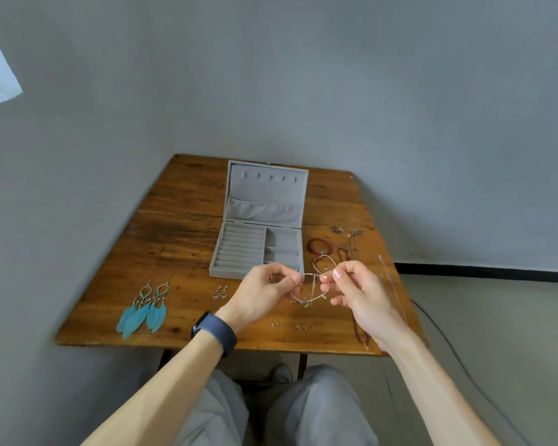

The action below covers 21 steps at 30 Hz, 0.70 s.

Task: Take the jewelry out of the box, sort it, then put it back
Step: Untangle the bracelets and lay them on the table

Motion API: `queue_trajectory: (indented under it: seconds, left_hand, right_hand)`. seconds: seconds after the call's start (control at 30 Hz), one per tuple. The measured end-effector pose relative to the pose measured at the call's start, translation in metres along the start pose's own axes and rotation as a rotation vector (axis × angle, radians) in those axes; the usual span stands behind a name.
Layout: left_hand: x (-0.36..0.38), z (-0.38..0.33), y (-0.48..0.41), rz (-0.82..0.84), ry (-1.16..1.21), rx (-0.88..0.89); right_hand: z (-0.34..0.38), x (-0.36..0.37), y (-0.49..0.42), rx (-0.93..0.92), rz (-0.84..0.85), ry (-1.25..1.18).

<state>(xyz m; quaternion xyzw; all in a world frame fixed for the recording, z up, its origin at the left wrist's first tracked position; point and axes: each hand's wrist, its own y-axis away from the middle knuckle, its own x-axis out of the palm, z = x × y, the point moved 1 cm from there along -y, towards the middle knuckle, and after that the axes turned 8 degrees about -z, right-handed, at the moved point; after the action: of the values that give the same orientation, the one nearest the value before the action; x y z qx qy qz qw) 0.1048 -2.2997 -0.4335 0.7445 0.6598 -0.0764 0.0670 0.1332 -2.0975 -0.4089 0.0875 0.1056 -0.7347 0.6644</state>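
A grey jewelry box point(258, 249) stands open at the middle of the wooden table point(181, 226), its lid upright and its compartments bare. My left hand point(264, 294) and my right hand point(358, 291) pinch the two ends of a thin gold chain bracelet point(308, 297) and hold it above the table, just in front of the box. Turquoise feather earrings point(144, 309) lie at the front left. Small drop earrings point(220, 291) lie beside my left wrist. A red bead bracelet point(319, 246) and thin necklaces point(351, 249) lie to the right of the box.
Tiny stud earrings point(300, 325) lie near the table's front edge. A dark bead strand point(361, 336) trails off the front right corner. Grey walls close in behind and to the left. My knees are under the table's front edge.
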Motion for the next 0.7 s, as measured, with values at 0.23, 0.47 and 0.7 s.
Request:
queue_trajectory:
  seconds: [0.23,0.47,0.7]
  left_hand:
    - [-0.007,-0.005,0.013,-0.007,0.006,-0.057]
    - [-0.021,-0.029,0.004,0.066,-0.013,-0.071]
    - [-0.029,-0.036,0.006,0.101,-0.035,-0.083]
  right_hand:
    - [-0.017,0.013,0.017,0.157,-0.037,-0.182]
    - [-0.01,0.035,0.02,0.163,0.055,-0.123]
    - [-0.007,0.044,0.015,0.095,0.123,-0.152]
